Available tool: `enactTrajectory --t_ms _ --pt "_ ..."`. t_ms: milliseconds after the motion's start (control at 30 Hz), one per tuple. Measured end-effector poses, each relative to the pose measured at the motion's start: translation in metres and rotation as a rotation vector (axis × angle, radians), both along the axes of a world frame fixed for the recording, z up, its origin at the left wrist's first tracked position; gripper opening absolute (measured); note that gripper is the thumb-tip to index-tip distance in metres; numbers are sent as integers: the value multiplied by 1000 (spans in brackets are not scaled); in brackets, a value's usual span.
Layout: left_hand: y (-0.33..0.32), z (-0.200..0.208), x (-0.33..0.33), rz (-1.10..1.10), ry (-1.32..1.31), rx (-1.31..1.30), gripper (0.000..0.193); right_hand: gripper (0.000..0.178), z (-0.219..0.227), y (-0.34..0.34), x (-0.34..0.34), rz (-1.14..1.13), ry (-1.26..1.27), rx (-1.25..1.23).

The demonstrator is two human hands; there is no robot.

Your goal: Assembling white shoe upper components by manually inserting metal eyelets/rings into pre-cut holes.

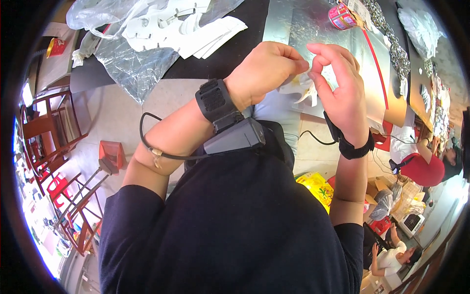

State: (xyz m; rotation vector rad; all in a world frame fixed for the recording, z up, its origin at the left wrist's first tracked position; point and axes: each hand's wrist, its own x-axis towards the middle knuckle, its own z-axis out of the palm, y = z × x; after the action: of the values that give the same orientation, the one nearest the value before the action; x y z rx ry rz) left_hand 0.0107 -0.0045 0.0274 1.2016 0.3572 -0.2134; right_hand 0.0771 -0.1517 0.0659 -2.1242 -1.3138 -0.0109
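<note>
Thin, whitish, ragged-edged scrap [308, 94] is showing between the two hands, partly blurred; the left hand [268, 68] is pressing thumb and forefinger together, though whether it is gripping the scrap, I cannot tell; the right hand [342, 90] is curving half open, thumb and forefinger apart; beyond them, a red cylindrical can [340, 17] is lying near a silver metal chain [390, 35].

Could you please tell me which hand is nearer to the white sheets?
Left. The left hand is to the right of the white sheets and slightly lower in the picture; the right hand is farther right, beyond the left.
</note>
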Motion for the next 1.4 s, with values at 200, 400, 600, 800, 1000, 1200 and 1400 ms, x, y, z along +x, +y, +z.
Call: enactTrajectory --t_ms 200,400,600,800,1000,1200,1400 --pt "3 2 -1 25 -13 -21 13 42 -2 2 -2 15 -1 14" --pt "5 -4 6 -17 126 -39 13 42 -9 2 -1 129 -180 37" --pt "6 -4 8 -76 47 6 21 40 -11 0 -2 170 -159 92" --pt "4 -13 11 -165 12 -19 15 38 -16 -5 -7 180 -164 151" --pt "8 -2 8 -170 -65 71 18 38 -27 -11 -8 79 120 186" --pt "9 -5 4 -167 -139 139 16 35 -31 -8 -16 -8 345 265" --pt "12 -4 1 -158 -194 180 16 36 -29 -4 -21 -73 482 310"
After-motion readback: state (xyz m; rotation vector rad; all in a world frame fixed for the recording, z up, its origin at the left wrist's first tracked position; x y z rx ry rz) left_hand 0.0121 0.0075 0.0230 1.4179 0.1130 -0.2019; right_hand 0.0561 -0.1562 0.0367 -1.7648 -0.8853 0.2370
